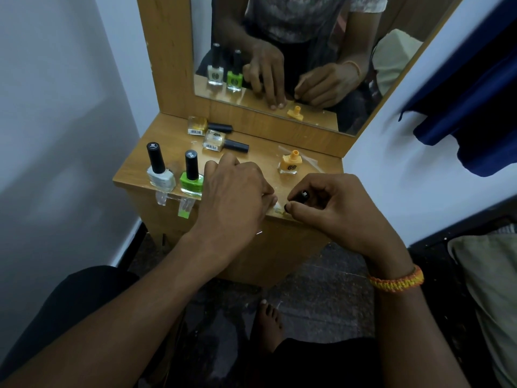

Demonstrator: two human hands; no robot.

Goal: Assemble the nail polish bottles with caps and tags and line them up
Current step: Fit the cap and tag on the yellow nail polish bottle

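I see a white bottle (162, 176) and a green bottle (192, 184), both black-capped, an uncapped orange bottle (289, 163), a black cap (303, 195) in my right hand (333, 208), and my orange-yellow braided wristband (397, 281).

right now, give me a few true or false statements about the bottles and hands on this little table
1. The white bottle and the green bottle stand upright with black caps on. True.
2. The orange bottle has its cap on. False: its neck is bare and it stands uncapped near the right end of the table.
3. The right hand pinches a black cap. True.
4. Two bottles lie on their sides near the mirror. True.
5. The left hand holds the green bottle. False: it is beside that bottle, fingers at the table's front edge.
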